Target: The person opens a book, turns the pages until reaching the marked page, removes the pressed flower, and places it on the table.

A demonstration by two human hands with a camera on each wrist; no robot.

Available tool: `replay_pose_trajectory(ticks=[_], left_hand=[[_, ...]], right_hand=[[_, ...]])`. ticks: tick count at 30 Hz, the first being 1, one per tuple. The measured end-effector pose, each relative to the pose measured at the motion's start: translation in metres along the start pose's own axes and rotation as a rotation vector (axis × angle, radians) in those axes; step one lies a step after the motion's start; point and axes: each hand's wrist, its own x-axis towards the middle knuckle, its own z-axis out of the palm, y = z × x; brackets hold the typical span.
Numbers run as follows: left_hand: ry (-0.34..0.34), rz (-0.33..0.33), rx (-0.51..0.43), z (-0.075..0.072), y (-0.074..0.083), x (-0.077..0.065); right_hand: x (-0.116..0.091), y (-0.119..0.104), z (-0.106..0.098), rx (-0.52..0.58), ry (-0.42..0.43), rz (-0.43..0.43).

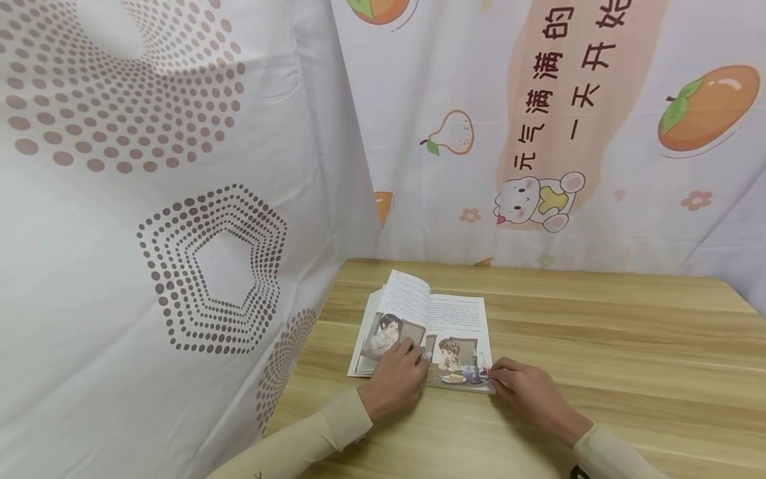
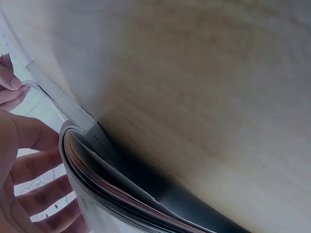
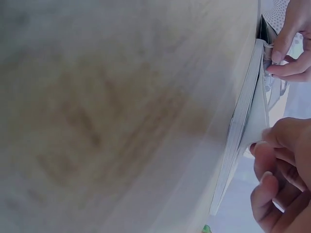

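Observation:
An illustrated book lies spread on the wooden table, with text above and drawn figures below. My left hand rests on the lower part of its left page, close to the fold. In the left wrist view, the fingers of that left hand lie slightly spread over the curved pages, beside the book's spine. My right hand is at the lower right corner of the right page. Thumb and forefinger of the right hand pinch a page's edge, which lifts from the block of pages beneath.
The wooden table extends to the right of the book. A white curtain with brown dots hangs along the left, and a printed cloth with fruit and characters hangs behind the table's far edge.

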Motion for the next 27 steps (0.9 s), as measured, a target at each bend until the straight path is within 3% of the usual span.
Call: replay_pose_trajectory(ticks=[12, 20, 27], left_hand=[[0.006, -0.022, -0.016, 0.0047, 0.0002, -0.0009], [0.025, -0.006, 0.012, 0.0035, -0.0013, -0.0026], [0.036, -0.009, 0.032, 0.0041, -0.0002, -0.0003]], right_hand=[[0.0034, 0.0004, -0.004, 0.07, 0.034, 0.003], [0.002, 0.0005, -0.0063, 0.12, 0.014, 0.093], [0.0024, -0.002, -0.0089, 0.196, 0.06, 0.183]])
